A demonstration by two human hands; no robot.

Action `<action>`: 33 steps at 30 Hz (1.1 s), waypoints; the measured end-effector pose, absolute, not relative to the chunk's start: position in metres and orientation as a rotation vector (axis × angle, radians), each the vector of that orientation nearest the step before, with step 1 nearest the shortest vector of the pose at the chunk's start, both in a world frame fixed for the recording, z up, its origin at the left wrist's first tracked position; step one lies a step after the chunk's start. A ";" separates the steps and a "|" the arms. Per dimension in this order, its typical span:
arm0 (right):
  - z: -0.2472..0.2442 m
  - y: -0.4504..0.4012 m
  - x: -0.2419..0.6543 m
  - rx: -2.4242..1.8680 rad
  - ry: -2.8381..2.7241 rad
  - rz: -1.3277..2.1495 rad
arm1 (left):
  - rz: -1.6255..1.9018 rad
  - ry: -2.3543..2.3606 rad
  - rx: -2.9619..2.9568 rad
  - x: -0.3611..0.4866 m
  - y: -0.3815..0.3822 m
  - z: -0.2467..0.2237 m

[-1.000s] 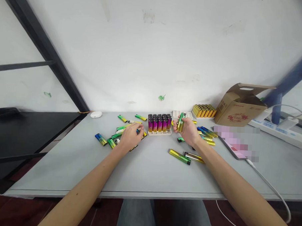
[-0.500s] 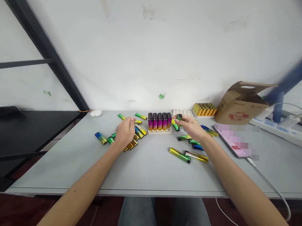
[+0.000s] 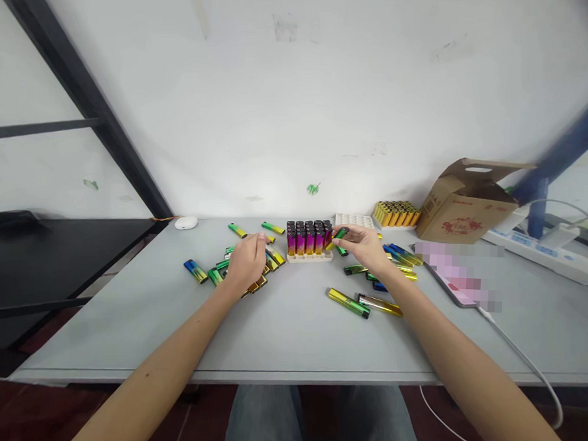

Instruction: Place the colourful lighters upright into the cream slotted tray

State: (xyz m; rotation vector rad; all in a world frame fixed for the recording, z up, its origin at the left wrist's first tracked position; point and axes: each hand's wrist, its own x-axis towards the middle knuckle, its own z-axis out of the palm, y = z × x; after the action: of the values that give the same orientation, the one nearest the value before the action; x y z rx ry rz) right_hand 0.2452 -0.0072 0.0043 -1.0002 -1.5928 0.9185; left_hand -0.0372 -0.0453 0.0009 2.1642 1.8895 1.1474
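Note:
A white holder tray (image 3: 310, 256) at the middle of the table carries rows of upright purple-and-gold lighters (image 3: 310, 241) with black tops. Between its fingertips, my right hand (image 3: 368, 246) grips a green-and-yellow lighter (image 3: 341, 235), tilted, its lower end at the tray's front right corner. Whether that end sits in a slot, I cannot tell. Left of the tray, my left hand (image 3: 247, 261) is closed in a fist above a pile of loose lighters (image 3: 275, 256); its curled fingers hide whatever may be in them.
Near my right forearm lie a yellow-green lighter (image 3: 347, 302) and others. Behind stand a second white tray (image 3: 354, 220) and a tray of gold lighters (image 3: 396, 214). A cardboard box (image 3: 465, 208), phone (image 3: 447, 273), power strip (image 3: 541, 252) and white earbud case (image 3: 186, 223) edge the table.
My right hand has moved slightly left to the tray, and the lighter in it has gone from about upright to tilted. My left hand stays closed in nearly the same place.

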 end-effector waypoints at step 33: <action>0.010 0.000 0.269 -1.099 -1.727 0.201 | 1.053 1.813 2.314 -0.036 -0.039 -0.004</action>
State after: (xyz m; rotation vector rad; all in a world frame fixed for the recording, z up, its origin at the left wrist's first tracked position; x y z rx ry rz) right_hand 0.2686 -0.0002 0.0101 -1.0985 -1.7267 0.2010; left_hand -0.0361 -0.0391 -0.0035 2.3140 1.8135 1.0527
